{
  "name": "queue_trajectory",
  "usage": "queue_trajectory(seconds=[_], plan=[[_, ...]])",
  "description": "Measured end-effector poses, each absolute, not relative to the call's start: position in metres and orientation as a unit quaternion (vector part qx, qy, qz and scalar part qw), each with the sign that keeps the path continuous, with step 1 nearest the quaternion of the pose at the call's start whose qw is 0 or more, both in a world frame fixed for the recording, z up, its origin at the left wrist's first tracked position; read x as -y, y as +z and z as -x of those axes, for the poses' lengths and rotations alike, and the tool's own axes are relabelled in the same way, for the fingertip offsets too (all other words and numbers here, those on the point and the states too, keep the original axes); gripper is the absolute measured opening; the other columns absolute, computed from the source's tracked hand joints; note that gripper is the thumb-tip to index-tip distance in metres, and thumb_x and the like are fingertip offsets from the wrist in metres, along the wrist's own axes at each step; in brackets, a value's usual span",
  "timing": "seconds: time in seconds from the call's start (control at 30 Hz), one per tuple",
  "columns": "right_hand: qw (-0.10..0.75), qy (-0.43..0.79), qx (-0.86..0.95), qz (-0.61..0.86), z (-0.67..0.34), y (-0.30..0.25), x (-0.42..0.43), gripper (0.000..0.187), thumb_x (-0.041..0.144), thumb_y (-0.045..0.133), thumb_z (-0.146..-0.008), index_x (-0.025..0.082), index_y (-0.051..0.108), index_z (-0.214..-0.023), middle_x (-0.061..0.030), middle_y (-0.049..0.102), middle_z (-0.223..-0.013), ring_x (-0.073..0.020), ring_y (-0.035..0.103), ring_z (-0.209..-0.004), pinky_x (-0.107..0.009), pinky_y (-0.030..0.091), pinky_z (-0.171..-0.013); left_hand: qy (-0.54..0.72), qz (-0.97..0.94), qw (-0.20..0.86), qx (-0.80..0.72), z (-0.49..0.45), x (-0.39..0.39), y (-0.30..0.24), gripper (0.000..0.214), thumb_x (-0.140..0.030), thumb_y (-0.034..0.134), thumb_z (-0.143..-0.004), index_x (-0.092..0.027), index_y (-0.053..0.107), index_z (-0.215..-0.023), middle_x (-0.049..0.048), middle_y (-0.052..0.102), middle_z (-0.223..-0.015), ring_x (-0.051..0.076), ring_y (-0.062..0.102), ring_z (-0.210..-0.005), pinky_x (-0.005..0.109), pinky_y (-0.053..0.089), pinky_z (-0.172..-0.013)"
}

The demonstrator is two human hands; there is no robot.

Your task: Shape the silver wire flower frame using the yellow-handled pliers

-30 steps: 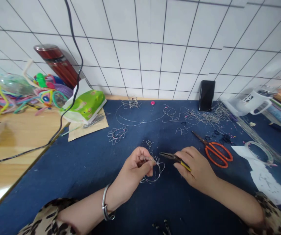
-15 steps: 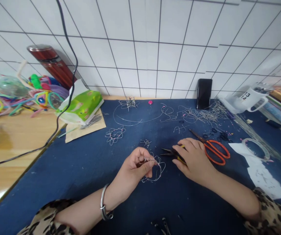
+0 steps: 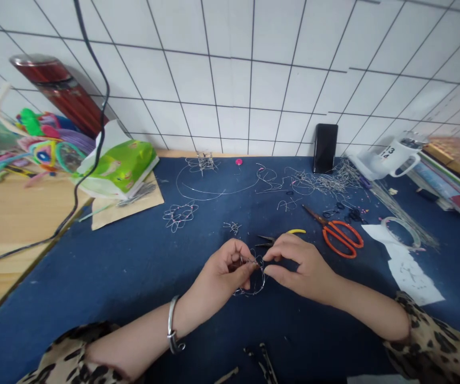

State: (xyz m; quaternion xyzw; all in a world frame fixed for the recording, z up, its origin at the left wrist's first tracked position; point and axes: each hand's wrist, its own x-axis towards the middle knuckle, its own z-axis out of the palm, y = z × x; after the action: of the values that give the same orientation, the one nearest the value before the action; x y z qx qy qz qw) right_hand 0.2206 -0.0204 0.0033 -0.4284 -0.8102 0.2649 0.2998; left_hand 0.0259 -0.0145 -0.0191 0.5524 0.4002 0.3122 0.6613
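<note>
My left hand (image 3: 224, 272) is closed, thumb and fingers pinching a thin silver wire ring with loops (image 3: 259, 288) above the dark blue tabletop. Just right of that ring is my right hand (image 3: 304, 269), thumb and forefinger apart, their tips close to the wire; I see nothing held between them. Beyond the right hand lie pliers (image 3: 267, 241) with yellow handles, partly hidden by its fingers. Scissors with orange handles (image 3: 342, 239) rest farther right. A small heap of wire bits (image 3: 233, 228) sits beyond the left hand.
A flower-shaped wire piece (image 3: 180, 215) lies left, with tangled wire (image 3: 322, 182) toward the back. A black phone (image 3: 325, 148) leans on the wall beside a white mug (image 3: 400, 156). A green tissue pack (image 3: 120, 166) and a black cable (image 3: 102, 133) are left. Dark-handled tools (image 3: 268, 362) lie in front.
My right hand has let go of the pliers, leaving them on the table, and moved left to the wire ring. My left hand keeps its pinch. The view has shifted slightly.
</note>
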Motion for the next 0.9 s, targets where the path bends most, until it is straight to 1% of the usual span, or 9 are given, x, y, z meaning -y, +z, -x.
queue_trajectory(seconds=[0.1,0.27,0.43,0.57,0.73,0.9], plan=[[0.297,0.274,0.802,0.440,-0.2192,0.0026,0.0201,0.011,0.028,0.061,-0.076,0.018,0.063,-0.081,-0.0004,0.053,-0.071,-0.0118,0.050,-0.071,-0.028,0.041,-0.073,0.313,-0.551,0.668,-0.391,-0.0271,0.0139,-0.0204,0.008,-0.019,0.053,-0.084,-0.016,0.046,-0.085,-0.0049,0.050,-0.067,0.006,0.049,-0.051,0.020,0.038,-0.051],[0.287,0.307,0.789,0.448,-0.2173,0.0028,0.0200,0.005,0.022,0.060,-0.076,0.018,0.063,-0.076,0.0002,0.054,-0.070,-0.0107,0.051,-0.070,-0.026,0.041,-0.071,0.308,-0.548,0.676,-0.383,-0.0283,0.0145,-0.0211,0.008,-0.018,0.054,-0.084,-0.016,0.045,-0.084,-0.0061,0.049,-0.063,0.006,0.050,-0.051,0.019,0.037,-0.050],[0.283,0.346,0.771,0.453,-0.2166,0.0021,0.0187,0.005,0.017,0.058,-0.075,0.018,0.062,-0.072,0.0013,0.054,-0.070,-0.0091,0.051,-0.068,-0.023,0.041,-0.067,0.301,-0.546,0.690,-0.368,-0.0288,0.0155,-0.0194,0.008,-0.017,0.053,-0.083,-0.016,0.045,-0.084,-0.0059,0.049,-0.064,0.006,0.050,-0.051,0.020,0.039,-0.051],[0.280,0.363,0.764,0.453,-0.2171,0.0004,0.0178,0.005,0.017,0.058,-0.074,0.018,0.061,-0.071,0.0014,0.054,-0.070,-0.0088,0.051,-0.066,-0.023,0.041,-0.065,0.298,-0.547,0.688,-0.372,-0.0288,0.0159,-0.0184,0.009,-0.016,0.054,-0.083,-0.016,0.045,-0.084,-0.0063,0.048,-0.062,0.006,0.049,-0.051,0.019,0.037,-0.050],[0.277,0.371,0.759,0.457,-0.2175,0.0000,0.0166,0.005,0.014,0.058,-0.073,0.017,0.062,-0.070,0.0015,0.053,-0.070,-0.0083,0.050,-0.066,-0.022,0.040,-0.065,0.299,-0.539,0.698,-0.366,-0.0293,0.0162,-0.0186,0.009,-0.016,0.054,-0.083,-0.016,0.045,-0.084,-0.0049,0.050,-0.067,0.006,0.050,-0.052,0.020,0.038,-0.050],[0.263,0.425,0.735,0.458,-0.2187,0.0000,0.0143,0.005,0.018,0.058,-0.076,0.017,0.064,-0.074,0.0007,0.054,-0.073,-0.0092,0.051,-0.069,-0.023,0.041,-0.066,0.307,-0.519,0.719,-0.346,-0.0295,0.0169,-0.0179,0.009,-0.016,0.053,-0.084,-0.017,0.044,-0.086,-0.0046,0.051,-0.069,0.007,0.050,-0.053,0.020,0.039,-0.052]])
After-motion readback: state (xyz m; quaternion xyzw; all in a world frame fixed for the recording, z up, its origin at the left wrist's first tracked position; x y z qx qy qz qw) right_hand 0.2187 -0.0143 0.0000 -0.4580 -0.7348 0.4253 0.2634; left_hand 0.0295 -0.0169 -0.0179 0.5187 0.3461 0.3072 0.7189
